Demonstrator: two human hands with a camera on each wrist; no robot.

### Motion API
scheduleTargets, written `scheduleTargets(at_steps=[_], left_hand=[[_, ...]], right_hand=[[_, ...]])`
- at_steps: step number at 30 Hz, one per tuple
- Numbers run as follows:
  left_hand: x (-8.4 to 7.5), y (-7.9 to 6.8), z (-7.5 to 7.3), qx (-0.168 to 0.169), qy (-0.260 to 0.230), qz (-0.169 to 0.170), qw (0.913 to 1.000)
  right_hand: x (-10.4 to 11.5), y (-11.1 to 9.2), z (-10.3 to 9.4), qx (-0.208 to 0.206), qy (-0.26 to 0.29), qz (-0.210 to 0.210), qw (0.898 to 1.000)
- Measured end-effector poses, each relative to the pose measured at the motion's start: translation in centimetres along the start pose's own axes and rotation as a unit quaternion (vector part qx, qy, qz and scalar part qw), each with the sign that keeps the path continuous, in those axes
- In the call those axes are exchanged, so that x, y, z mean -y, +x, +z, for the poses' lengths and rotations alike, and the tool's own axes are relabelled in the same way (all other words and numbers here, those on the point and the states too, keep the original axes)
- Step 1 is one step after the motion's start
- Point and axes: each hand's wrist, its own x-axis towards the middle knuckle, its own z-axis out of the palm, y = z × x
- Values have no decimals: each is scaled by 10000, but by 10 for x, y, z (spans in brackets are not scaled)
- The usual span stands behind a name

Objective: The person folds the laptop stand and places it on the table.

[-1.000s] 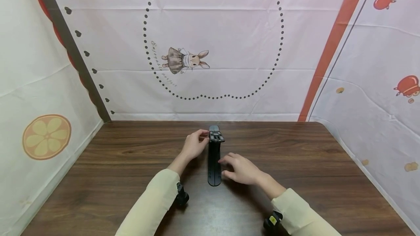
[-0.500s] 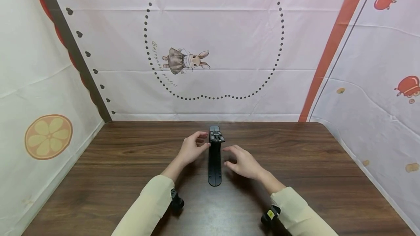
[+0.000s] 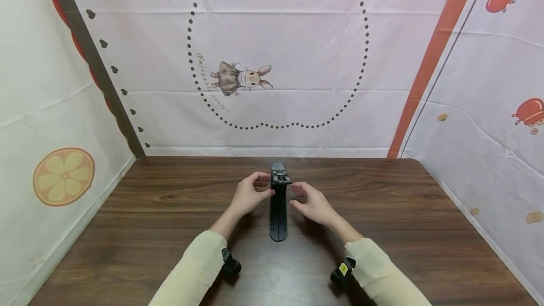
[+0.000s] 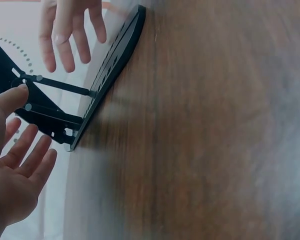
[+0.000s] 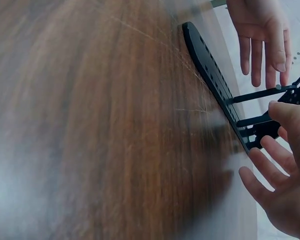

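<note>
A black folding stand (image 3: 278,216), much like a laptop stand, sits on the table. In the left wrist view its long round-ended base (image 4: 115,57) shows, with thin struts (image 4: 60,85) running to a raised upper part (image 4: 2,67). My left hand (image 3: 248,195) is at the stand's left side, thumb tip right at its edge and fingers spread loosely. On the other side my right hand (image 3: 314,204) has its fingertips close to the raised top, fingers relaxed. In the right wrist view the right thumb (image 5: 285,112) overlaps the upper part near a strut.
The brown wood-grain table (image 3: 170,211) reaches back to a white printed cloth (image 3: 306,60) hung behind it. More cloth hangs along the left (image 3: 63,107) and right sides. Each wrist carries a small black camera (image 3: 231,266).
My right hand has moved up along the stand, away from its near end toward the raised top. The left hand's thumb has slid slightly nearer along the edge. The stand stays in place.
</note>
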Motion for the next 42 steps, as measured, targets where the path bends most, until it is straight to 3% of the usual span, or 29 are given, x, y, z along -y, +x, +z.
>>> scheduleTargets(at_steps=[8,19,42], left_hand=[[0,-2,9,-71,-208,-194,9996],[5,0,19,-325,-253,-162,9990],[13,10,31,-808,39,-252,9964]], right_hand=[[0,9,5,-252,464,354,9980],[-1,17,13,-617,694,527,9943],[4,29,24,-883,433,539,9937]])
